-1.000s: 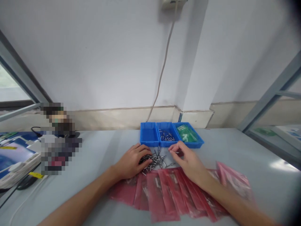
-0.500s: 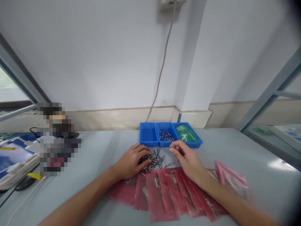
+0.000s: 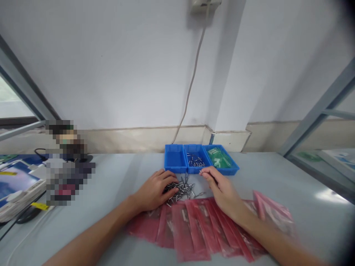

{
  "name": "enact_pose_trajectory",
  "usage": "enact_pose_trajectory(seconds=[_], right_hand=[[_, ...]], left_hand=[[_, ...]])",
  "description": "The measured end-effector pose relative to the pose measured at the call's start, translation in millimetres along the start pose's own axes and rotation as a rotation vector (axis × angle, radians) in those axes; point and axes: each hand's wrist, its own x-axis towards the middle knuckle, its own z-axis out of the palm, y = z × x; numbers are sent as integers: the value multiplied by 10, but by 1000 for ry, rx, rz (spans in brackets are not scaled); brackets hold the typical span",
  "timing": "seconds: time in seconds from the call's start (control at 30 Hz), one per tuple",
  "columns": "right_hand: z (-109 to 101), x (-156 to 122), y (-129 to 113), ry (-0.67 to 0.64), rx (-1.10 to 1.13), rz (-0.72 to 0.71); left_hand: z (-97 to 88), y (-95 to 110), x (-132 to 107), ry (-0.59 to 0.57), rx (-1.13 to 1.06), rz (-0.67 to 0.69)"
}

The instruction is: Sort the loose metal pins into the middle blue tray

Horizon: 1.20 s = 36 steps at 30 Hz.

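Note:
My left hand [image 3: 154,191] rests beside a loose pile of small metal pins [image 3: 183,191], its fingers apart and curved over the pile's left side. With thumb and forefinger together, my right hand [image 3: 220,189] pinches a small metal pin [image 3: 201,171], mostly covered by the fingertips. It hovers just in front of the middle blue bin [image 3: 195,170], which has more metal pins lying inside. Below both hands lies an overlapping row of red plastic bags [image 3: 191,232], with small parts visible through some of them. My right forearm passes over the bags.
Left of the middle bin stands an empty-looking blue bin [image 3: 175,170]; the right blue bin [image 3: 231,171] holds green-and-white packets [image 3: 219,157]. A blurred-out person [image 3: 69,162] sits at left near a white power strip [image 3: 24,207] and cables. The wall [image 3: 133,85] rises behind the table.
My right hand has tipped slightly, and the pin in its fingertips now slants toward the middle bin. My left hand stays on the pile. The view has shifted a little.

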Motion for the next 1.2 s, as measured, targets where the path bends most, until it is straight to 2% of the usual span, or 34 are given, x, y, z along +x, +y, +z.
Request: enact_pose_trajectory(seconds=[0.23,0.47,0.93,1.2], right_hand=[[18,7,50,24,34,-10],[1,42,21,75,8,-96],[7,26,24,31,34,-73],[20,0,38,-43,93,20]], left_hand=[[14,-11,-13,-2,8,5],[-14,13,5,-17,18,1],[5,-6,3,-18,15,-11],[12,-19,-5,-19,13,-1]])
